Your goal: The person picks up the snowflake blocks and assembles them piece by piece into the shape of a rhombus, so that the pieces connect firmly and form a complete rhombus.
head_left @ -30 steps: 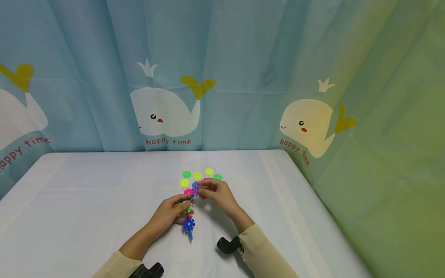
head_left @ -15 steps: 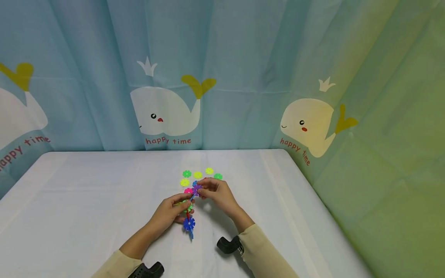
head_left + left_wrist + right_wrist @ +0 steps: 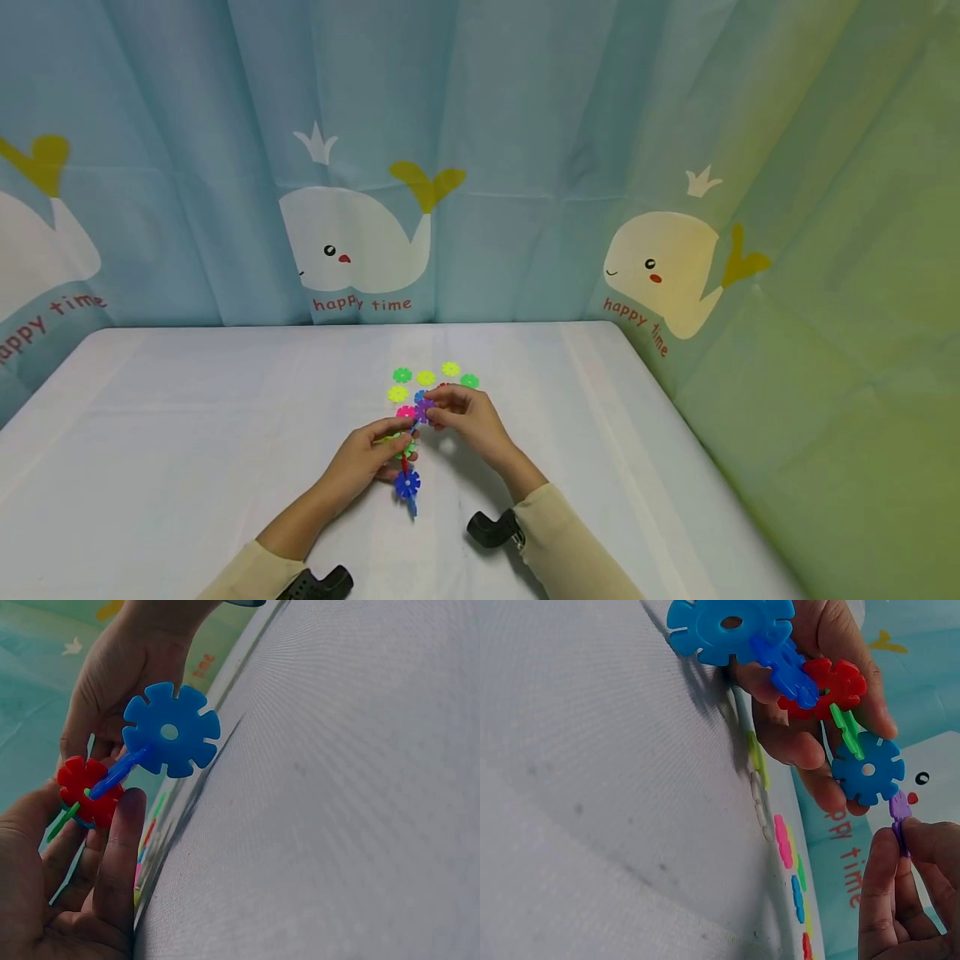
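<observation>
A chain of flower-shaped slotted plastic discs runs between the two hands. My left hand (image 3: 367, 458) holds its middle, around the red disc (image 3: 103, 806) and the green disc (image 3: 846, 729). A dark blue disc (image 3: 407, 483) and a light blue disc (image 3: 191, 724) extend beyond it at the near end, above the table. At the far end, another light blue disc (image 3: 855, 776) meets the edge of a purple disc (image 3: 900, 806). Thumb and fingers of my right hand (image 3: 476, 425) pinch that purple disc. How deep the slots mesh there cannot be made out.
Loose discs lie on the white table (image 3: 225, 417) just beyond the hands: a pink one (image 3: 406, 412), a green one (image 3: 402, 375), several yellow ones (image 3: 426, 378), and blue and red ones partly hidden by the right hand. A whale-print curtain (image 3: 517, 167) hangs behind.
</observation>
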Action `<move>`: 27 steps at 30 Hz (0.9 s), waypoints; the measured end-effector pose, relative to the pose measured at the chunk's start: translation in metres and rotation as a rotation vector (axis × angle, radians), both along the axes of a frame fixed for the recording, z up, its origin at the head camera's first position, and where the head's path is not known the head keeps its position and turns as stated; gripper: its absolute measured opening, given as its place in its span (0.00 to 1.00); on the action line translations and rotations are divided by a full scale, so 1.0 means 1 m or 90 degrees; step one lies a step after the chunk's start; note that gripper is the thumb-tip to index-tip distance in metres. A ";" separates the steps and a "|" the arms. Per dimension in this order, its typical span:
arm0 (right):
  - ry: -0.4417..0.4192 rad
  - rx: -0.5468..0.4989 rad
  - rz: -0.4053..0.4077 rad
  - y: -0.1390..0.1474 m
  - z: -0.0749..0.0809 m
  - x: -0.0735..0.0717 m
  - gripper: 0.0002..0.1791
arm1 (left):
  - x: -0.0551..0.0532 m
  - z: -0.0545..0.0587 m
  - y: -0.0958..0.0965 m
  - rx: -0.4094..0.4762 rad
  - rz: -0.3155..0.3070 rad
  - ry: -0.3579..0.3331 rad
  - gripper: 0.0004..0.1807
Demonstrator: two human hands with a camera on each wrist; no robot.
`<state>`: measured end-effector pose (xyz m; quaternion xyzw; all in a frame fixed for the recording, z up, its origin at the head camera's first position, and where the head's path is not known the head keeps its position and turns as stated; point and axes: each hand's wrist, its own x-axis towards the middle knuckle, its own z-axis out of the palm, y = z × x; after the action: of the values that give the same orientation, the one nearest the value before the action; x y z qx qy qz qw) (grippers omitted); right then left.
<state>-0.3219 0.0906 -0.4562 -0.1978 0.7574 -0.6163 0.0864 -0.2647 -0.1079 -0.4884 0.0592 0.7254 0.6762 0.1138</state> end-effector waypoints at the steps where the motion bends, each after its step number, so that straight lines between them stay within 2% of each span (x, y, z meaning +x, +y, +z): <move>1: 0.001 -0.001 -0.002 0.000 0.000 0.000 0.13 | 0.000 0.000 0.000 0.001 0.000 0.000 0.30; 10: -0.004 -0.015 -0.008 -0.002 -0.003 0.001 0.12 | 0.000 -0.002 0.000 -0.004 0.006 0.001 0.30; 23: -0.007 -0.027 0.019 -0.003 -0.005 0.001 0.13 | 0.001 0.001 -0.002 -0.002 -0.008 0.012 0.32; 27: -0.007 -0.028 0.009 -0.003 -0.005 0.001 0.13 | 0.000 0.001 -0.003 0.002 -0.019 0.011 0.32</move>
<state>-0.3212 0.0880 -0.4610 -0.2020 0.7418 -0.6330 0.0906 -0.2648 -0.1112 -0.4874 0.0760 0.7245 0.6749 0.1175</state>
